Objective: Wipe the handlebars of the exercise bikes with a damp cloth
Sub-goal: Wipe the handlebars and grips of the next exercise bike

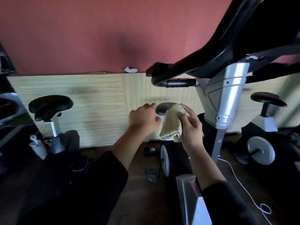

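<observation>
Yellowish terry cloth point(172, 123) hangs bunched from the right hand point(191, 125), whose thumb and curled fingers pinch its upper edge; the cloth sits below the handlebar point(180, 82) and apart from it, in front of a black saddle point(163, 108). Left hand point(143, 120) is raised just beside the cloth, fingers loosely curled, holding nothing. Black handlebar runs from a silver post point(230, 93) at upper right. Two more saddles, one at left point(50, 106) and one at right point(267, 99), stand against a pale wood panel point(100, 103) under a red wall point(81, 30). White cable point(240, 182) trails on the dark floor at lower right
</observation>
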`<state>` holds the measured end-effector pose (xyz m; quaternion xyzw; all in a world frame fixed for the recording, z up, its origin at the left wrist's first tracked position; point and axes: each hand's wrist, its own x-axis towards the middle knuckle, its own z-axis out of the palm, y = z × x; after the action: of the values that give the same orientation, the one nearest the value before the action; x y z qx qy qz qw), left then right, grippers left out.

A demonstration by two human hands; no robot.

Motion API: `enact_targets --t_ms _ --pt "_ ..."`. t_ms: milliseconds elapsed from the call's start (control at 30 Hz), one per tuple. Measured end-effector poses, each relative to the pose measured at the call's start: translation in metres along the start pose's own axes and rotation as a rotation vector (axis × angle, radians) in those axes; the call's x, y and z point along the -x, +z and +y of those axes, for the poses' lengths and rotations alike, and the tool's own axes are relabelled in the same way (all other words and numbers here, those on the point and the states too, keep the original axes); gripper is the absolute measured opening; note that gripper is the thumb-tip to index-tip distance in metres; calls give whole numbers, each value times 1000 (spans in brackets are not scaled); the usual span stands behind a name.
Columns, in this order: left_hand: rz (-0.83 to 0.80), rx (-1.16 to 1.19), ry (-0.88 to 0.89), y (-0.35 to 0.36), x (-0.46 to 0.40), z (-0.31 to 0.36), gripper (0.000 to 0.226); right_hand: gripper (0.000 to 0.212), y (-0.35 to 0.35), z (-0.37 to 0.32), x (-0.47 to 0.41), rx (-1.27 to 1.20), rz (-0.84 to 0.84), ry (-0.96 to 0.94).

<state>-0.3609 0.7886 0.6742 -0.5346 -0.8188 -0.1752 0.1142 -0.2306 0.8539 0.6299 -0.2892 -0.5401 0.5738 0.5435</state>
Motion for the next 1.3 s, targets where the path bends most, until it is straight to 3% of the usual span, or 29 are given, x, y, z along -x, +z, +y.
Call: enact_targets --t_ms 200,367,567,833,1033,1200,1300 --pt "79 74 250 -17 -31 -33 38 22 41 -1 11 -9 293 -56" --pt "134 243 392 -47 -51 -49 44 25 64 -17 23 23 518 -175" --pt "265 462 590 -68 -75 -44 43 29 72 -48 20 32 738 -430" --pt "329 728 797 -67 -113 -19 32 32 67 -111 2 370 1078 -892" --pt "282 886 964 -56 -148 -5 32 31 72 -167 -38 626 1226 -1204" --pt "253 983 1087 -48 -183 2 25 33 70 -170 -71 713 1292 -1255" --pt "198 1051 1206 -43 -193 14 24 35 59 -159 -76 741 1247 -1258"
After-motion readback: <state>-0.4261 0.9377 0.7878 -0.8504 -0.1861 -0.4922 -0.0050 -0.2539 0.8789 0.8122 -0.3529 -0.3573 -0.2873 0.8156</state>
